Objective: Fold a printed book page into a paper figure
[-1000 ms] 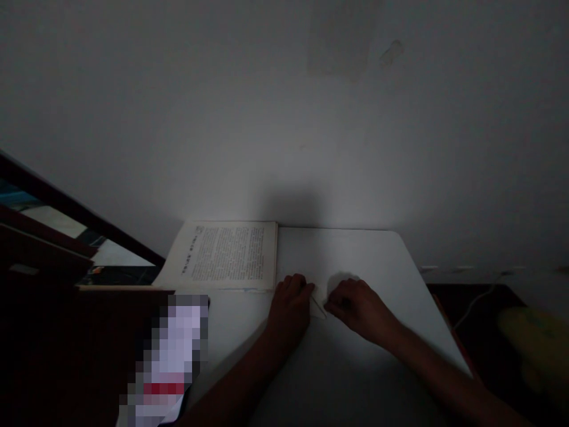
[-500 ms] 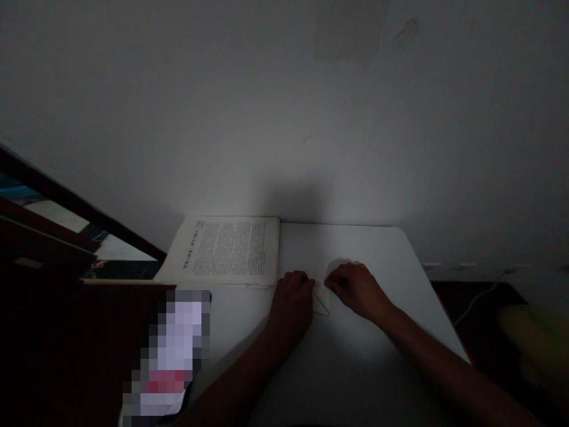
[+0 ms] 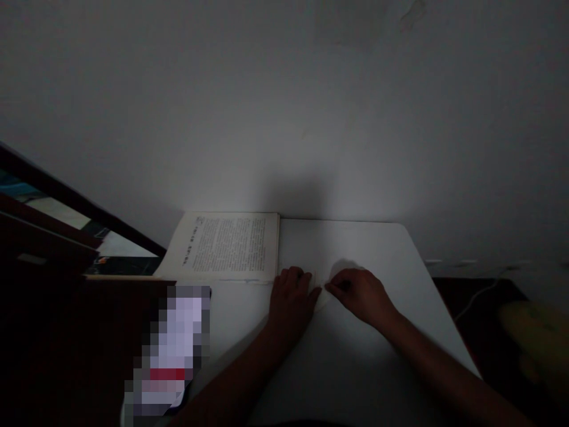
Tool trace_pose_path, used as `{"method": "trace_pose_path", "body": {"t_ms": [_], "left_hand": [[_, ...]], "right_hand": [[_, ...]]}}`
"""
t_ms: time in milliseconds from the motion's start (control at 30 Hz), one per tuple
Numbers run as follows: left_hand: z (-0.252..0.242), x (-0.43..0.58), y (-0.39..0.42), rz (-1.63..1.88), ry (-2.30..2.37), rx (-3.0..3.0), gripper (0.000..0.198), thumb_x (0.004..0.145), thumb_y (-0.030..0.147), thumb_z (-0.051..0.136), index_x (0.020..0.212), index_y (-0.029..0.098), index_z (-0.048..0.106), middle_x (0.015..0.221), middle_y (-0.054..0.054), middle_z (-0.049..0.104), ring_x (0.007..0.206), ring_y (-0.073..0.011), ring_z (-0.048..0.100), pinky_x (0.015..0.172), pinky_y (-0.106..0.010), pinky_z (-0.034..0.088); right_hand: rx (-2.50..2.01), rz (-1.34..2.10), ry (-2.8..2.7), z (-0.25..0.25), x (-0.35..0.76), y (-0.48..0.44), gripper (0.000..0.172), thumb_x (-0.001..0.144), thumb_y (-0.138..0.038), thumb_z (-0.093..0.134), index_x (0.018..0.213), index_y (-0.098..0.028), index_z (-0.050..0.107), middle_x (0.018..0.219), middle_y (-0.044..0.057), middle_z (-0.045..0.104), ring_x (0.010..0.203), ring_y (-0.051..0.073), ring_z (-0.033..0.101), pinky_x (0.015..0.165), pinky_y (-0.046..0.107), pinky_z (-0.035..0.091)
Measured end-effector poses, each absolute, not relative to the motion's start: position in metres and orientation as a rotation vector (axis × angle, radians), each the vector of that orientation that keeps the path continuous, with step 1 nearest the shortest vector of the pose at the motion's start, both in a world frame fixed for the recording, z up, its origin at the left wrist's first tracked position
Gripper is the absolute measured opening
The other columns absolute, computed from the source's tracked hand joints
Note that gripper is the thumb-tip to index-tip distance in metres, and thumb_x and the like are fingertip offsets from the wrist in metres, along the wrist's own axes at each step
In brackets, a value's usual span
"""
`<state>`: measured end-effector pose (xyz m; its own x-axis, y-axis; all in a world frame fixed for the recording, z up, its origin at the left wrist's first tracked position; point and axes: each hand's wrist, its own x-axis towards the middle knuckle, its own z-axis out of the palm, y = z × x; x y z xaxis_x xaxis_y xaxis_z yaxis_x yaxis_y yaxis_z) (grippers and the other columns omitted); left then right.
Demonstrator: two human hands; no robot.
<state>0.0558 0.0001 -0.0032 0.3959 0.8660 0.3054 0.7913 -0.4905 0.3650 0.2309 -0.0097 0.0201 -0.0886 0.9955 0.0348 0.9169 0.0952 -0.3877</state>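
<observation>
A small piece of folded paper [image 3: 320,301] lies on the white table, pale and hard to tell from the tabletop in the dim light. My left hand [image 3: 290,302] rests over its left part, fingers bent and thumb pressed down on the paper. On the other side, my right hand [image 3: 361,295] pinches the paper's right edge between thumb and index finger. The thumb of the left hand and the fingertips of the right are close together. Much of the paper is hidden under my left hand.
An open book [image 3: 231,246] with printed text lies at the table's back left, against the wall [image 3: 213,118]. A phone [image 3: 175,350] with a blurred-out screen is at the left edge of the white table [image 3: 373,249]. A pale cable [image 3: 478,292] runs at the right.
The paper has shifted, and the dark diagonal crease or edge seen before no longer shows. My left thumb has stretched out to the right; my right hand has moved slightly down.
</observation>
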Motion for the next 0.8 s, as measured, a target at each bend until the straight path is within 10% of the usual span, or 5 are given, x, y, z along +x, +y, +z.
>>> {"method": "trace_pose_path", "body": {"t_ms": [433,800], "left_hand": [[0.002,0.053,0.002,0.638,1.449,2.473,0.024,0.081,0.029,0.058,0.101,0.017,0.06,0.098,-0.008,0.056,0.09,-0.0229,0.049,0.08,-0.041,0.044],[0.0,0.053,0.0,0.733,1.48,2.429,0.031,0.08,0.026,0.058,0.108,0.013,0.056,0.107,-0.012,0.053,0.098,-0.0243,0.048,0.087,-0.042,0.043]], "right_hand": [[-1.65,0.391,-2.249,0.022,0.222,0.022,0.018,0.083,-0.028,0.054,0.094,-0.024,0.067,0.086,0.002,0.069,0.083,0.018,0.06,0.079,0.034,0.04],[-1.627,0.464,-2.292,0.03,0.228,-0.014,0.018,0.081,-0.027,0.054,0.067,-0.02,0.064,0.065,0.001,0.063,0.068,0.017,0.056,0.073,0.033,0.038]]}}
